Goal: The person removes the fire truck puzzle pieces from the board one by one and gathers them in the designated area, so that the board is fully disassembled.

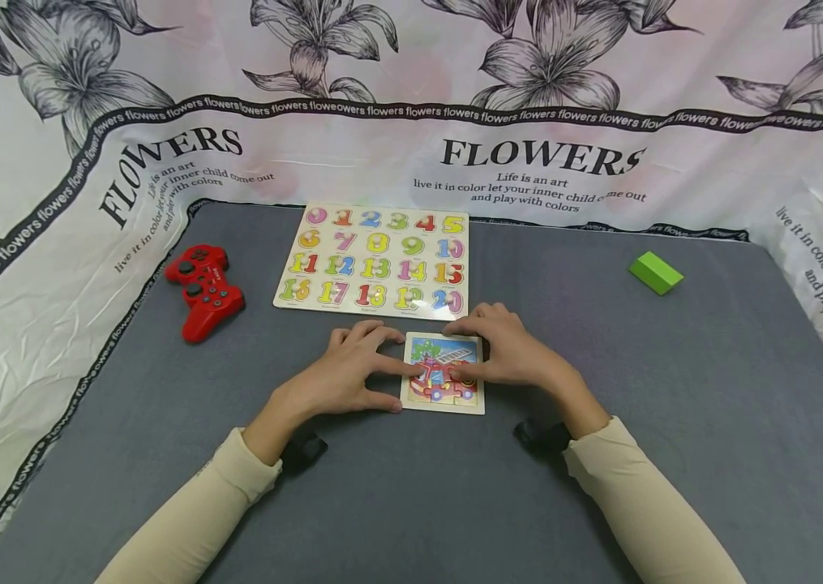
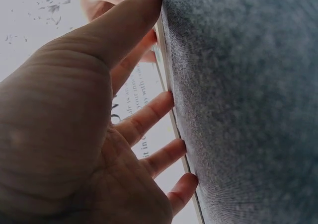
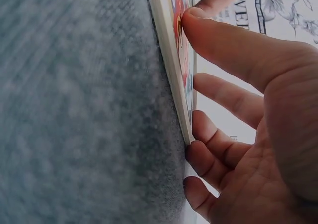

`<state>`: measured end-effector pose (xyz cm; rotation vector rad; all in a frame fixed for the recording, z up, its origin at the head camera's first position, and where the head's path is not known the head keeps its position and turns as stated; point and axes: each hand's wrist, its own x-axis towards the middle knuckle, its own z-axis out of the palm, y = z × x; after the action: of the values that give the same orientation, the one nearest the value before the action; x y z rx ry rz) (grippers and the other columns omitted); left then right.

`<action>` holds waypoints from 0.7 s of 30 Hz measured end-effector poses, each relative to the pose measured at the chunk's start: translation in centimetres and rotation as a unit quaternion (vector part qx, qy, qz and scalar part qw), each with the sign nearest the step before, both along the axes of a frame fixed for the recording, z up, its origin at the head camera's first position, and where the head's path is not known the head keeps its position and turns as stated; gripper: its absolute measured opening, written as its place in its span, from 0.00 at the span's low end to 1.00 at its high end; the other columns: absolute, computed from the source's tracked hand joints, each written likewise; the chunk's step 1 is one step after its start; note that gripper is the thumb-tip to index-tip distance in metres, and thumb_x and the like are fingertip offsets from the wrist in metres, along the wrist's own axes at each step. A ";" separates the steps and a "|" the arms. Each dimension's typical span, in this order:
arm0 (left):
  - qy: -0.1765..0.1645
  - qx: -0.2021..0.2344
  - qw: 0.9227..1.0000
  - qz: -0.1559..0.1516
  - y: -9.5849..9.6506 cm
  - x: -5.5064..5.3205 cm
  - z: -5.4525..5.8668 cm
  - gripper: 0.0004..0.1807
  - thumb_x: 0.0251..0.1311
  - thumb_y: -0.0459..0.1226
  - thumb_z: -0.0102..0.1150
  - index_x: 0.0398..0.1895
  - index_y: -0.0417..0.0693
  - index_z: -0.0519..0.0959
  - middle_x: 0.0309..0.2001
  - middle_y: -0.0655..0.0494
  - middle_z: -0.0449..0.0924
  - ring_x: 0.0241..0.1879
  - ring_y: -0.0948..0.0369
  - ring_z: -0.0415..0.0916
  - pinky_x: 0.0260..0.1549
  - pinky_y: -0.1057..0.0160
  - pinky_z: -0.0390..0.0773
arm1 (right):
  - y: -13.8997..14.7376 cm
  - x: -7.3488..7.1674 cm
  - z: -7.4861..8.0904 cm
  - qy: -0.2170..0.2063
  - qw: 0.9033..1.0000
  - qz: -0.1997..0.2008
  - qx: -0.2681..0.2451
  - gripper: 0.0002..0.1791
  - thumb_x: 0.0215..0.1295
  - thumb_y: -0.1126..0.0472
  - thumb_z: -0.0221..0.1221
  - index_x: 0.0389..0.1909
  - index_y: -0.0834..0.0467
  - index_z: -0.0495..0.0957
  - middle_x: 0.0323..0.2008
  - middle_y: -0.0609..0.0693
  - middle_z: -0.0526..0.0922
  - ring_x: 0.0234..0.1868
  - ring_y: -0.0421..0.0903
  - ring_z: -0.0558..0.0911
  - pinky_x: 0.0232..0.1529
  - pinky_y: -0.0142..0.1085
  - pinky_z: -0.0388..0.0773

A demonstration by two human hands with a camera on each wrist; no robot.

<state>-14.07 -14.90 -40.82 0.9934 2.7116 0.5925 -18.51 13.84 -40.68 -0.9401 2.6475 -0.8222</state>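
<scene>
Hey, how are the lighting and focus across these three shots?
Head view: fairly even light, slight shine on the number board; left wrist: left hand dim, floral sheet washed out; right wrist: grey tablecloth blurred in the foreground.

Wrist views are dim, head view bright.
</scene>
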 end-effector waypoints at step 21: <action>0.003 0.005 1.000 -0.005 0.1 0.1 -0.1 0.28 0.57 0.55 0.72 0.63 0.75 0.80 0.71 0.54 0.67 0.74 0.51 0.54 0.58 0.42 0.56 | -1.3 0.0 -0.7 -0.001 1.000 0.007 -0.028 0.26 0.58 0.50 0.74 0.58 0.46 0.83 0.50 0.50 0.79 0.47 0.48 0.66 0.45 0.44 0.53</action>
<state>-13.96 -14.83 -40.91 1.0111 2.7102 0.6044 -18.49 12.49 -41.35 -0.9697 2.6257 -0.8984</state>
